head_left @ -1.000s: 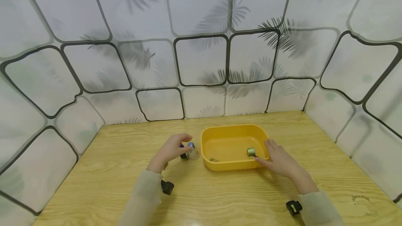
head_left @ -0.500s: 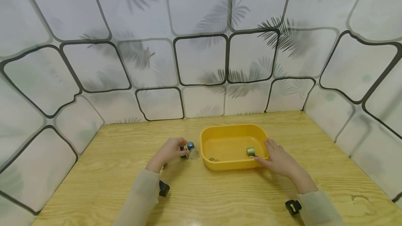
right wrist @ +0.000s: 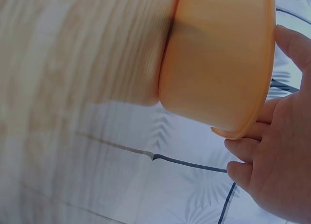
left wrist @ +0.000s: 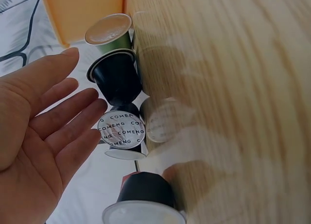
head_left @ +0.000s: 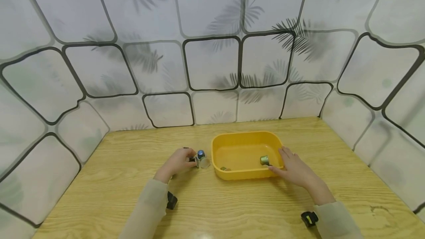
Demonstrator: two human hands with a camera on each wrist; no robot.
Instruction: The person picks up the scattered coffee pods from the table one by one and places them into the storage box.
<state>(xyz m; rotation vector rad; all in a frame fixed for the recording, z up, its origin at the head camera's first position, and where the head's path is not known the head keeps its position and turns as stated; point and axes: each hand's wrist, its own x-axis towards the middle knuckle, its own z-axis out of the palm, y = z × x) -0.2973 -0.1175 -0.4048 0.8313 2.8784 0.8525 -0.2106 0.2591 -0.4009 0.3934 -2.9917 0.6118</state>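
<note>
My left hand is at a small cluster of coffee capsules left of the yellow tray. In the left wrist view its fingers are loosely extended beside a black capsule, and nothing shows within the palm. The thumb points toward a green capsule. Below lie a capsule with a printed lid and a black one with a pale rim. A blue capsule shows past the fingertips. My right hand grips the near right corner of the yellow tray, thumb over its front rim.
Inside the tray, a green capsule lies near the right end and a partly hidden one by the near left wall. Patterned cloth walls enclose the wooden table at the back and sides.
My left hand has shifted slightly left and down among the capsules, its thumb and fingers drawing closer together. The right hand and tray stay in place.
</note>
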